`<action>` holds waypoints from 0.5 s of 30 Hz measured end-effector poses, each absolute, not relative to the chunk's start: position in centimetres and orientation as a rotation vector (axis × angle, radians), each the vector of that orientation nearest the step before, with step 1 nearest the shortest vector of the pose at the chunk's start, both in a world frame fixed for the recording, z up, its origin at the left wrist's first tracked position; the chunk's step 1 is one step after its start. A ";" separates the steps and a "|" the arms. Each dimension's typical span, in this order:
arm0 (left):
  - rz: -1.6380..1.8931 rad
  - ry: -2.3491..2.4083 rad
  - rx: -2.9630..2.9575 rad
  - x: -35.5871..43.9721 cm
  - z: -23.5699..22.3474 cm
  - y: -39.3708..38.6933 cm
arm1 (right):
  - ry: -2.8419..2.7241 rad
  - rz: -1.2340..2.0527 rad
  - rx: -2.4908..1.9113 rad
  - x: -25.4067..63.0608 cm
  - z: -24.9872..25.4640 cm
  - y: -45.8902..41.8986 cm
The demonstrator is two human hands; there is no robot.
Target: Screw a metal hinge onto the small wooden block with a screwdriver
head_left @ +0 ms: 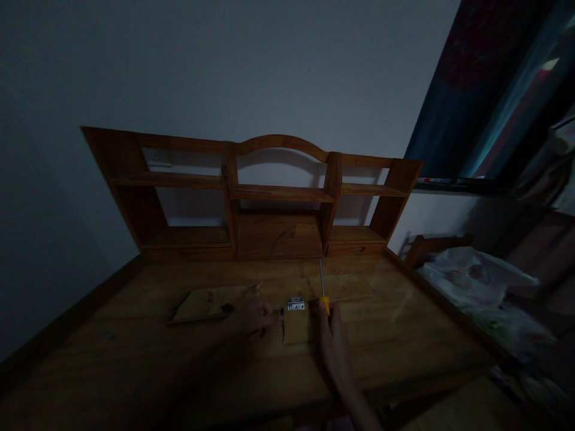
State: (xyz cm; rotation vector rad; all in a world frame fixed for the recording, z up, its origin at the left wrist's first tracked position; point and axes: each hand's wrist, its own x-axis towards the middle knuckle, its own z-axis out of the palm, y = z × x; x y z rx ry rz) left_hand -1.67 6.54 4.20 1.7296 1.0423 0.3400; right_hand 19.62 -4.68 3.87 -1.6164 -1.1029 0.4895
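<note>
My right hand [331, 335] is wrapped round the yellow handle of a screwdriver [322, 281], whose metal shaft points away from me toward the shelf unit. My left hand [254, 317] is closed, its fingertips pinched together close to a small dark spot at the block's left edge; what they hold, if anything, is too dim and blurred to make out. Between the hands lies a small flat wood-coloured block [295, 329]. A silvery metal hinge [295, 303] with dark holes sits at its far edge. Partly behind my left hand is a flat tan board [202, 302].
A wooden desk top [381, 329] spreads under everything, with a raised rim on its right side. At its back stands a wooden shelf unit [281, 193] against the wall. Beyond the right edge are a chair back [438, 242] and plastic bags [476, 272]. The room is dim.
</note>
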 end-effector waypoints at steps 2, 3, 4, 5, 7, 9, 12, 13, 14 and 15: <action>0.239 1.000 1.693 -1.9 4.7 6.1 | -1.114 0.472 -1.614 19.5 3.8 -4.8; 0.191 0.985 1.672 -2.0 5.1 5.9 | -1.124 0.458 -1.620 19.4 3.8 -4.9; 0.152 0.971 1.661 -2.2 5.6 5.8 | -1.138 0.441 -1.629 19.4 3.7 -4.9; 0.122 0.958 1.655 -2.4 6.0 5.7 | -1.151 0.420 -1.641 19.3 3.7 -5.0; 0.112 0.927 1.638 -2.7 6.8 5.6 | -1.176 0.400 -1.660 19.1 3.5 -5.1; 0.139 0.884 1.608 -2.8 7.1 5.5 | -1.201 0.393 -1.674 19.1 3.2 -5.1; 0.170 0.848 1.519 -2.3 6.4 5.3 | -1.265 0.346 -1.703 19.0 2.8 -5.0; 0.172 0.841 1.486 -2.1 5.9 5.3 | -1.281 0.331 -1.714 19.1 2.7 -5.0; 0.172 0.829 1.460 -1.9 5.5 5.3 | -1.293 0.324 -1.715 19.1 2.6 -5.0; 0.179 0.826 1.446 -1.6 5.0 5.4 | -1.303 0.321 -1.708 19.1 2.6 -5.0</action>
